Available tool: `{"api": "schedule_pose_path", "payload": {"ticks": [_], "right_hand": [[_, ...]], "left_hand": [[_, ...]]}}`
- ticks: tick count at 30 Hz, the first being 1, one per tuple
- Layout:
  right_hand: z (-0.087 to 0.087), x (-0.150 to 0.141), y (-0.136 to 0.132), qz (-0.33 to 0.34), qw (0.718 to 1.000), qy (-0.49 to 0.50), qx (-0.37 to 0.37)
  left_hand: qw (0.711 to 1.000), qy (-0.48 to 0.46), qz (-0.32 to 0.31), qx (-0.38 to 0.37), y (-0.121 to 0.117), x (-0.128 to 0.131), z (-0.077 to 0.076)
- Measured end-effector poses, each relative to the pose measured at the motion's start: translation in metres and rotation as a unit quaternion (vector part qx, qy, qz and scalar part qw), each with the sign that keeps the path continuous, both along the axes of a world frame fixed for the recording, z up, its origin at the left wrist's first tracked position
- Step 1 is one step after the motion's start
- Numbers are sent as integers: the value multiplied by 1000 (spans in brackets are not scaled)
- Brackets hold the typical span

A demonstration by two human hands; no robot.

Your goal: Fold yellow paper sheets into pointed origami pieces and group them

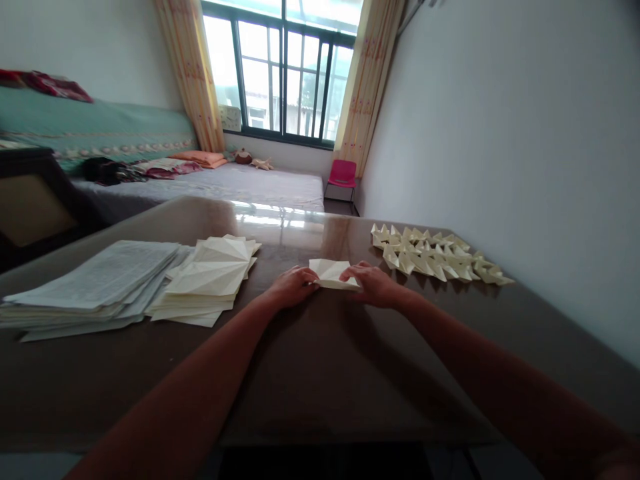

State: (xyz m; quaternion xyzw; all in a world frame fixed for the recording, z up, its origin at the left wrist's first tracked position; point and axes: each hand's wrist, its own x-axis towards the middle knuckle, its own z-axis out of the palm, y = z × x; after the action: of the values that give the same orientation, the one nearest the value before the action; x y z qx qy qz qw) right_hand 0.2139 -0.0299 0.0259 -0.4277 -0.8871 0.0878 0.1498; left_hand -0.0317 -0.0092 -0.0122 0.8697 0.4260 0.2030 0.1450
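A cream sheet of paper (pixel 330 269) with fold creases lies on the brown table in front of me, its near edge folded up. My left hand (pixel 295 285) pinches the sheet's left near corner, fingers closed on it. At the right side my right hand (pixel 370 283) grips the near edge between thumb and fingers. To the left is a stack of creased cream sheets (pixel 207 273). Several folded paper pieces (pixel 425 253) with pointed tips stand in rows at the right of the table.
A thick pile of printed papers (pixel 100 277) lies at the table's left, partly beside the creased stack. The glossy table (pixel 300 373) runs up to a white wall on the right. Beyond are a bed (pixel 280 180), a pink chair (pixel 343 175) and a window (pixel 285 73).
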Motion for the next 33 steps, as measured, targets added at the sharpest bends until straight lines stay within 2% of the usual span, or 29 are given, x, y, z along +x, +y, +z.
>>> {"api": "schedule_pose_path", "payload": {"ticks": [1, 3, 5, 6, 8, 10, 13, 16, 21, 28, 30, 33], "right_hand": [[-1, 9, 11, 3, 996, 34, -78], [-8, 23, 31, -21, 961, 156, -227], [-20, 28, 46, -60, 922, 253, -288], [-27, 28, 51, -78, 913, 274, -293], [-40, 22, 56, -100, 918, 283, -259], [-49, 12, 56, -133, 940, 261, -174], [-53, 0, 50, -223, 958, 179, -37], [-51, -7, 43, -261, 960, 102, 18], [-51, -9, 40, -231, 971, 44, 47], [-50, -11, 42, -225, 973, 29, 45], [-50, -11, 42, -218, 975, 28, 44], [-50, -11, 43, -210, 976, 25, 46]], "left_hand": [[1000, 0, 9, -6, 2, 0, 0], [999, -3, 36, -20, 5, 0, -1], [997, -6, 65, -31, 7, 0, -1], [996, -9, 79, -35, 8, 1, -2], [993, -19, 111, -38, 9, 2, -3], [988, -29, 145, -38, 10, 5, -4], [983, -39, 177, -42, 10, 9, -5], [980, -29, 193, -46, 7, 13, -4], [972, 34, 231, -27, 0, 20, -3], [967, 115, 219, 55, -7, 26, 1], [970, 113, 187, 103, -9, 28, 1], [982, 87, 75, 152, -14, 34, -3]]}}
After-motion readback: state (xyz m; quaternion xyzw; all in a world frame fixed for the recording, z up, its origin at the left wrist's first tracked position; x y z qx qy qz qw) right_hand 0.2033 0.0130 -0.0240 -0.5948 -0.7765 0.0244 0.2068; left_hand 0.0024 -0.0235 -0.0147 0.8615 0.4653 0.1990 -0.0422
